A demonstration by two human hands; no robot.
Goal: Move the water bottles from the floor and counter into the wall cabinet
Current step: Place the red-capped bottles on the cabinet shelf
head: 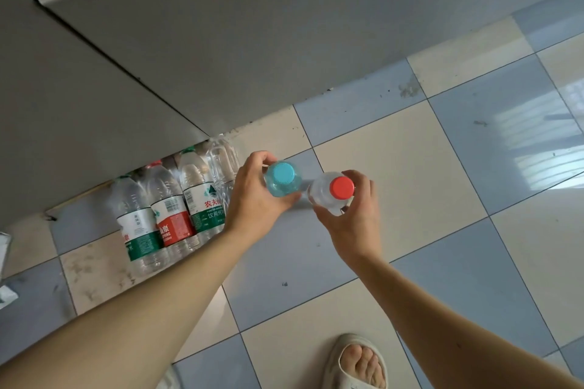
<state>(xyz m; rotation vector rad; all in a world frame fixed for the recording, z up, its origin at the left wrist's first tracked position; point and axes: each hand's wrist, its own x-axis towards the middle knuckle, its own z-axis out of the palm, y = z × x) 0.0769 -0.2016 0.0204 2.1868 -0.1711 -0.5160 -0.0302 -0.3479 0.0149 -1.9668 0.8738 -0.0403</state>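
Lifting two bottles at once: left hand (252, 199) fingers curl round the blue-capped bottle (282, 178), right hand (350, 215) fingers round the red-capped bottle (331, 191). Four bottles (170, 215) remain on floor (410, 183), left of left fingers. Judgement: keep both upright, necks apart.

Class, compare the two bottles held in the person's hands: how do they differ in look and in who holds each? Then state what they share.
The blue-capped bottle has a light blue cap and a blue-tinted body; the red-capped bottle has a red cap and a clear body. The left hand grips the blue-capped bottle, while the right hand grips the red-capped bottle. Both are upright, capped and seen from above, over the tiled floor.
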